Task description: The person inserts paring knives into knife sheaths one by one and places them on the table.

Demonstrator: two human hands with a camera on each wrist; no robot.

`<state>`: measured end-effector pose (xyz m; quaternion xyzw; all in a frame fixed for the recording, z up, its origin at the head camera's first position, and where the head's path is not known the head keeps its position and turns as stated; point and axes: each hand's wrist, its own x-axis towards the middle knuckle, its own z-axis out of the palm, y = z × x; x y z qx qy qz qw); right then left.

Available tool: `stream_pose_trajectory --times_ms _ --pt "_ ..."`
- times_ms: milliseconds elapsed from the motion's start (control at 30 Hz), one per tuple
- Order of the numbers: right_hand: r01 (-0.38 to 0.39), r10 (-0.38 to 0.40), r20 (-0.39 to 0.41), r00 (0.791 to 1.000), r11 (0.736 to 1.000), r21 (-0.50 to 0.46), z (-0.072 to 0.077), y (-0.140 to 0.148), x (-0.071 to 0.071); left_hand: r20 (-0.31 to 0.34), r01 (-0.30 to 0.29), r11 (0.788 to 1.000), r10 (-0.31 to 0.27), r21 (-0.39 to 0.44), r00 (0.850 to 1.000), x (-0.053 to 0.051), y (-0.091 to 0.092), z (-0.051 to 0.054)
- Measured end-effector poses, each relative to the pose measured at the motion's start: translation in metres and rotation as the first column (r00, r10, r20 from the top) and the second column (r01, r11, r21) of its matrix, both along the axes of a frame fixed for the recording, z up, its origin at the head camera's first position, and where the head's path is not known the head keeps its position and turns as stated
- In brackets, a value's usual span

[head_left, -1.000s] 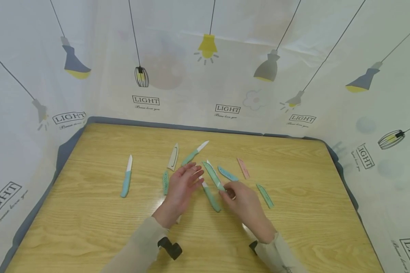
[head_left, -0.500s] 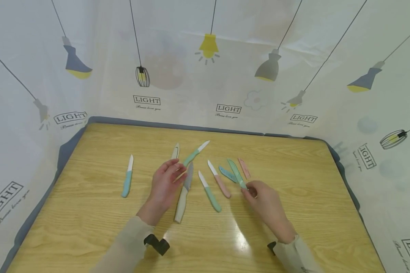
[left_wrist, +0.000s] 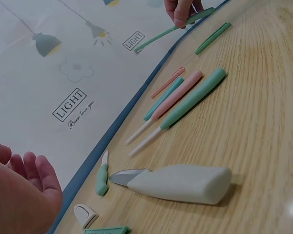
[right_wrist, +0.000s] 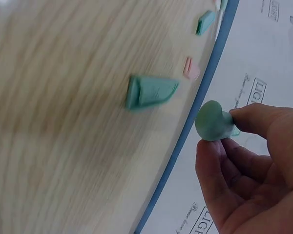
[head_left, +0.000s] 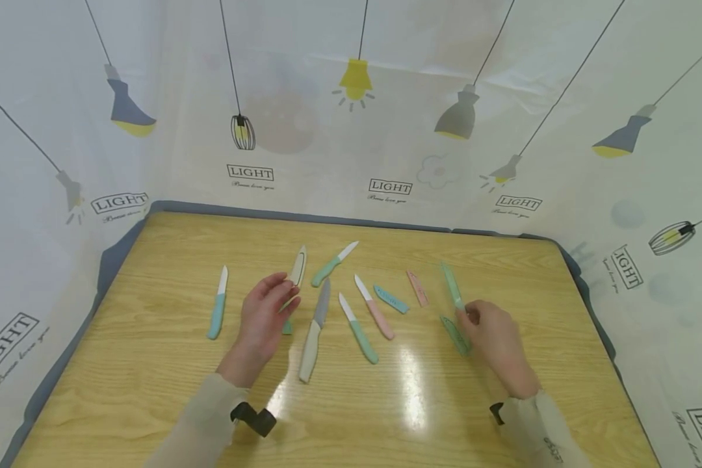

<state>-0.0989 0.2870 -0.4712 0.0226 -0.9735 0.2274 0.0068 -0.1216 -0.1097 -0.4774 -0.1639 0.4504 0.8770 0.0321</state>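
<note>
While the right grip (head_left: pixel 494 335) pinches the green knife (head_left: pixel 453 286) by one end, above the surface (head_left: pixel 526 292) near a small green cover (head_left: pixel 455 335), so slight a hold could let it pivot or drop; the left grip (head_left: pixel 263 312) hovers, loosely spread, holding nothing.

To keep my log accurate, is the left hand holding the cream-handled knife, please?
No, the cream-handled knife lies on the table, apart from the left hand.
</note>
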Motion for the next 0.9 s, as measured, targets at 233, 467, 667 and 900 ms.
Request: stream_pose_trajectory --times_ms 233,467,667,900 --pt "0.018 -0.022 0.07 0.997 0.998 0.058 0.0 0.016 -0.017 0.001 -0.025 1.0 0.025 -0.003 1.0 0.001 -0.011 0.001" --pt "0.03 -0.04 0.105 0.994 0.995 0.098 -0.007 0.028 -0.025 -0.001 -0.026 0.999 0.026 -0.048 1.0 0.002 -0.025 0.002" --pt "0.033 -0.044 0.112 0.993 0.995 0.095 -0.013 0.038 -0.03 0.014 -0.028 0.998 0.028 -0.059 1.0 0.002 -0.032 0.004" --pt "0.039 -0.057 0.156 0.986 0.992 0.118 -0.018 0.042 -0.033 0.037 -0.031 0.992 0.036 -0.119 0.999 0.003 -0.036 0.003"
